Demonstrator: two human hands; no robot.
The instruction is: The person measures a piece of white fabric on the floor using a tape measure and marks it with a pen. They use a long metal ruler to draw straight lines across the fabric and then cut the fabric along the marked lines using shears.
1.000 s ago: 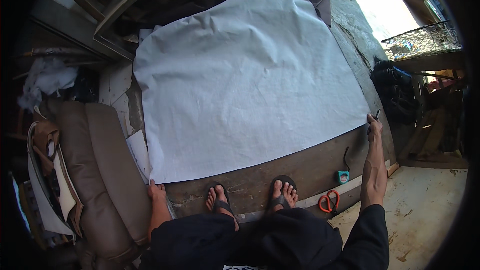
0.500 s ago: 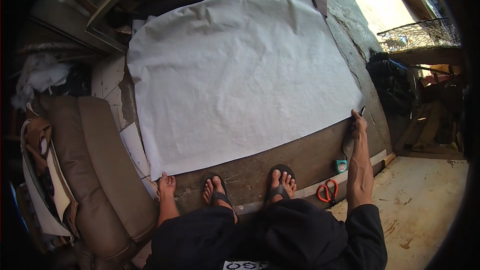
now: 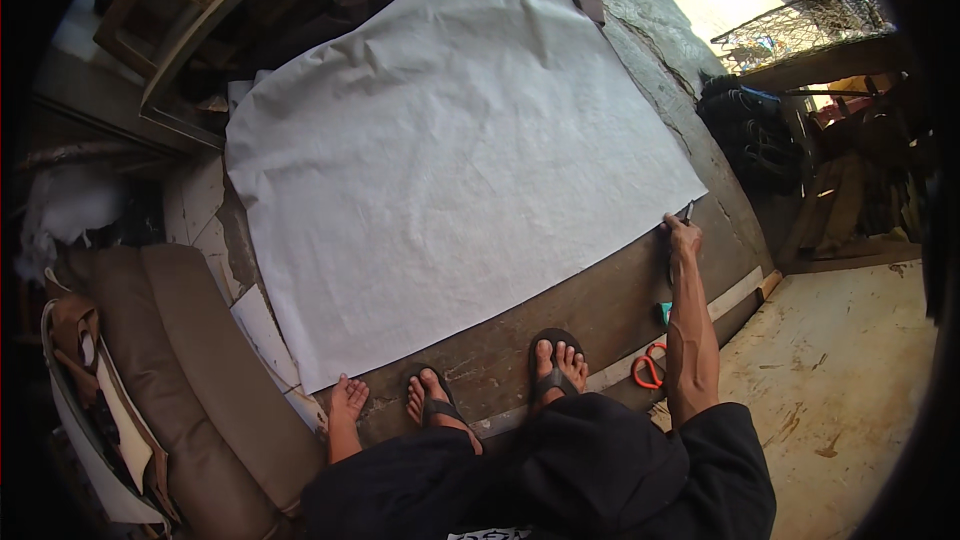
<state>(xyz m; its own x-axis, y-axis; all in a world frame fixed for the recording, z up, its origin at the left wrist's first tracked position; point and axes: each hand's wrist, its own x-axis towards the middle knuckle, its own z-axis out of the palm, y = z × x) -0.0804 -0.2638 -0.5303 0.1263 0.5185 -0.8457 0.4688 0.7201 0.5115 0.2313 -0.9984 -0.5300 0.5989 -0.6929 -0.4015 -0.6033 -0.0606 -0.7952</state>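
Note:
A large sheet of pale grey-white material (image 3: pixel 470 160) lies spread on the dark floor in front of my feet, with soft wrinkles across its far half. Just beside its near left corner is my left hand (image 3: pixel 348 398), fingers spread and holding nothing. My right hand (image 3: pixel 684 232) is closed at the sheet's near right edge, a little in from the corner. A slim dark pen-like tool (image 3: pixel 686 210) sticks out from its fingers. Whether those fingers also pinch the edge is hard to make out.
Orange-handled scissors (image 3: pixel 648 368) and a partly hidden teal tape measure (image 3: pixel 662 313) lie by my right forearm. A brown padded cushion (image 3: pixel 200 360) stands at left, a worn pale board (image 3: pixel 830 390) at right. Beyond are a black bundle (image 3: pixel 750 130) and a wire-mesh rack (image 3: pixel 810 25).
My left hand has let go of the near left corner and sits slightly right of it. My right hand has shifted inward along the edge, leaving the right corner flat. The view has tilted somewhat.

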